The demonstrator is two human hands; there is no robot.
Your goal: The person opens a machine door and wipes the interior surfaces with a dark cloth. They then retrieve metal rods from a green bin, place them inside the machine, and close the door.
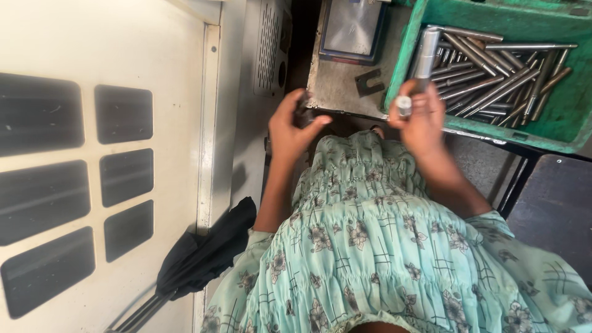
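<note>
Right hand (pixel 422 120), upper centre-right of frame, fingers pinched round a long metal rod (pixel 425 58), its capped end sticking out toward the camera, prob. held upright so the end can be checked. Rod's far part lies over the green crate (pixel 407 55) at upper right, full of similar steel pins (pixel 493 77). Left hand (pixel 291 129), upper centre, fingers curled round a small dark part (pixel 303 114), can't tell what. Grey surface (pixel 336 86) w/ a dark U-shaped piece (pixel 370 82) sits between the hands.
</note>
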